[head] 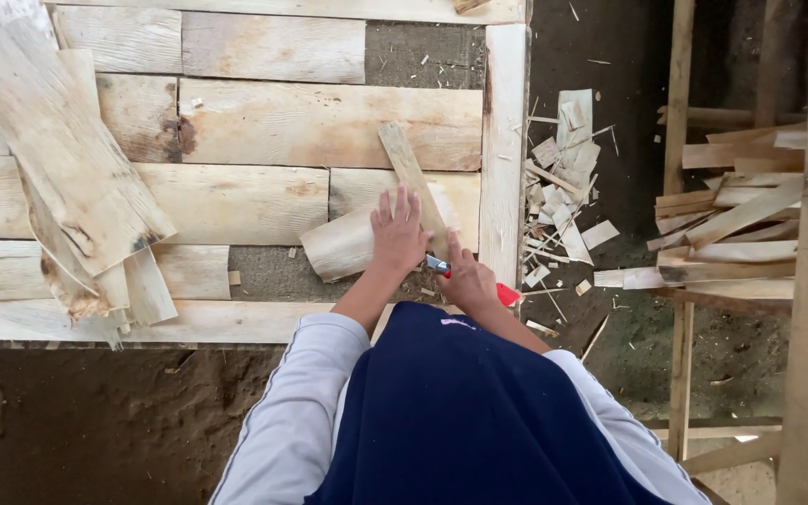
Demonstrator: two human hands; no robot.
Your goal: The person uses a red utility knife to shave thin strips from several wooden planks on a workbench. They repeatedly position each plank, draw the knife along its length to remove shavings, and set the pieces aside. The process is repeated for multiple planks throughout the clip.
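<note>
Two hands work at the panel's right edge: the left hand point(397, 234) lies flat, fingers spread, pressing a curled veneer sheet point(348, 245), while the right hand point(468, 281) is closed around a red-handled cutter point(507, 295). I'd keep those spread fingers clear of the blade. Offcuts point(558, 187) litter the ground beside; stacked veneer point(67, 178) crowds the left.

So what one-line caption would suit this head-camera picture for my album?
Left hand presses a thin wood sheet flat while the right hand holds a red-handled cutter at its edge.
</note>
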